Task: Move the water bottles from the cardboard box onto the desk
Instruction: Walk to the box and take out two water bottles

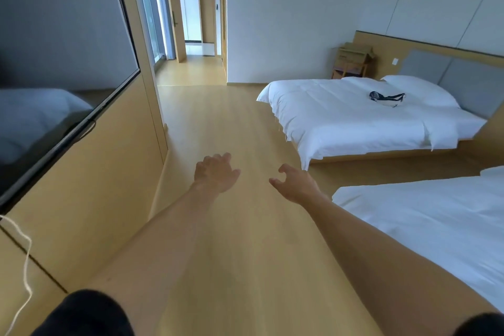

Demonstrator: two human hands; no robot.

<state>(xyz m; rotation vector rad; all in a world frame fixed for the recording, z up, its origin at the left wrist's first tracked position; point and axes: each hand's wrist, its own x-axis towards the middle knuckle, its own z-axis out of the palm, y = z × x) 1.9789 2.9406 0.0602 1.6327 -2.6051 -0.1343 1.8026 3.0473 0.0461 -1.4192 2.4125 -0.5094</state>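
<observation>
left hand: fingers relaxed, holds nothing | right hand: loosely curled, holds nothing | cardboard box: on far bedside stand

Feed, as I receive it: soft, even daylight, moderately bright, entering from the glazed strip at 11 o'clock. Shadows faint on the floor. Dark screen at 9 o'clock carries a pale reflection of bedding. White bed at 2 o'clock near overexposure. Wide-angle bending at all edges; mild overall softness; both forearms slightly blurred.
</observation>
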